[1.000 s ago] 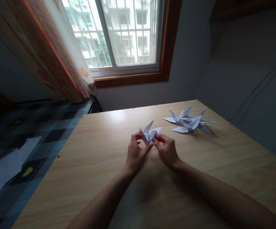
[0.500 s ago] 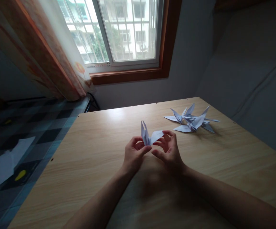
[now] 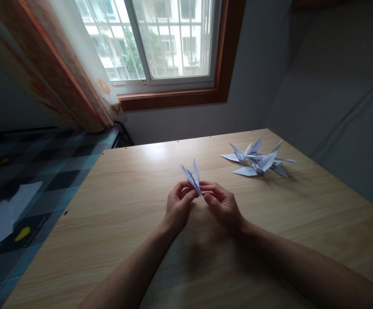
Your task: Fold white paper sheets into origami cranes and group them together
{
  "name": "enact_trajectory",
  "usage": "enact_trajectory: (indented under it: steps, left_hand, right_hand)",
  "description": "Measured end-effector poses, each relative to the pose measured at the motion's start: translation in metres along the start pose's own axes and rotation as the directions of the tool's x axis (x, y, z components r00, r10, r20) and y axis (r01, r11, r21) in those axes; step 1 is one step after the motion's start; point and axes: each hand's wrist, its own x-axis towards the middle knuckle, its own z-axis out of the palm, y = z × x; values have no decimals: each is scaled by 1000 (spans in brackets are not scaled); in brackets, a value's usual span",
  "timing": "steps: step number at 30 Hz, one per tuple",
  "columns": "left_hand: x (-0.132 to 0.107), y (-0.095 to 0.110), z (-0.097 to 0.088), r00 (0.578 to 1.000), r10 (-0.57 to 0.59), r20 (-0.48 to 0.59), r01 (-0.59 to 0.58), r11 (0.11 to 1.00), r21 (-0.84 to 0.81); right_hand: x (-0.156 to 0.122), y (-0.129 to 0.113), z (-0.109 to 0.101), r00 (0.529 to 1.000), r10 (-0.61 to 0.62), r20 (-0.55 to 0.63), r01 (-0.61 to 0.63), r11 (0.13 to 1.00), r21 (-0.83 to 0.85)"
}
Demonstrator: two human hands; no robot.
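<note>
Both my hands hold one small white folded paper crane (image 3: 192, 177) just above the middle of the wooden table (image 3: 128, 206). My left hand (image 3: 177, 207) pinches its lower left side with thumb and fingers closed. My right hand (image 3: 222, 204) pinches the lower right side, its fingers pressed together on the paper. Two narrow points of the crane stick up above my fingertips. Its lower body is hidden between my fingers.
A small pile of finished white paper cranes (image 3: 258, 159) lies at the far right of the table. A window (image 3: 160, 43) with a patterned curtain (image 3: 60, 68) is behind. A bed with a chequered cover (image 3: 28, 180) and white paper (image 3: 2, 216) lies left.
The crane's right wing, spread out sideways before, is now folded up so its points stand close together. My hands have closed in around its base.
</note>
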Motion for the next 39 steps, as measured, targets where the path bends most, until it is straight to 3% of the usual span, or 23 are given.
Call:
enact_trajectory:
  steps: [7, 10, 18, 25, 32, 39]
  left_hand:
    - [-1, -5, -1, 990, 11, 138, -15, 999, 31]
    - [-2, -4, 2, 988, 9, 151, -16, 999, 39]
    - [0, -4, 1, 999, 10, 50, -15, 996, 86]
    - [1, -6, -1, 1000, -24, 9, 23, 995, 93]
    - [2, -6, -2, 1000, 22, -14, -20, 990, 137]
    - [1, 1, 4, 992, 76, -101, -57, 982, 183]
  right_hand:
    - [1, 3, -3, 995, 93, 24, -95, 994, 55]
    - [1, 4, -3, 995, 99, 19, -99, 994, 46]
    - [2, 4, -2, 994, 110, 7, -110, 993, 41]
    - [2, 3, -1, 989, 149, 3, -149, 988, 35]
    - [1, 0, -1, 987, 161, -15, -160, 986, 41]
    - [6, -2, -1, 973, 185, -141, -168, 978, 125]
